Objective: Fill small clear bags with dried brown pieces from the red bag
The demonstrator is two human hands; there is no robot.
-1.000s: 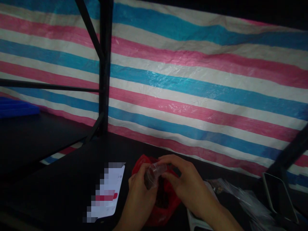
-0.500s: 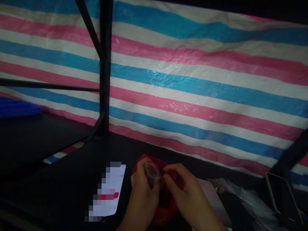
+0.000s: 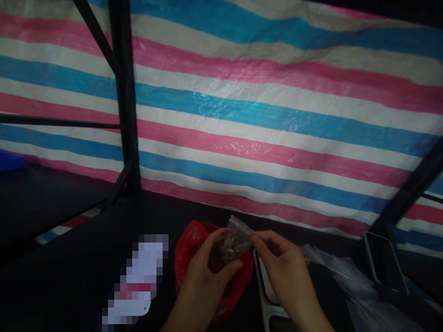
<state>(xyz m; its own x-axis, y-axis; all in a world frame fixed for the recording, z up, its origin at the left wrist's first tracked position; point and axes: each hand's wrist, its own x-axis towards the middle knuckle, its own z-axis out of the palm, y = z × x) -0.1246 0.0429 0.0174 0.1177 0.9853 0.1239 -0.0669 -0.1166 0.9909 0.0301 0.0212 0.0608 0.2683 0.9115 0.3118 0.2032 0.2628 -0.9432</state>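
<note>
A small clear zip bag (image 3: 232, 240) with pale brown bits in it is held between my hands, tilted with its top toward the upper right. My left hand (image 3: 211, 272) cups the bag's lower left side, thumb below and fingers behind. With thumb and fingertips my right hand (image 3: 277, 258) pinches the bag's right end. Underneath, a red plastic bag (image 3: 187, 244) lies open on the black surface; its contents are too dark to make out. Just beside it, partly under my right hand, sits a flat device with a light plate (image 3: 268, 283), which looks like a scale.
Several clear zip bags (image 3: 353, 276) lie heaped at the right, and a phone (image 3: 386, 263) rests beyond them. A blurred-out white card or screen (image 3: 138, 272) lies at the left. Black frame posts (image 3: 126, 101) stand before a striped plastic sheet (image 3: 259, 124).
The zip bag has been raised and tilted to the right, showing its contents. My right hand has shifted right, onto the bag's end. The camera view has turned slightly right.
</note>
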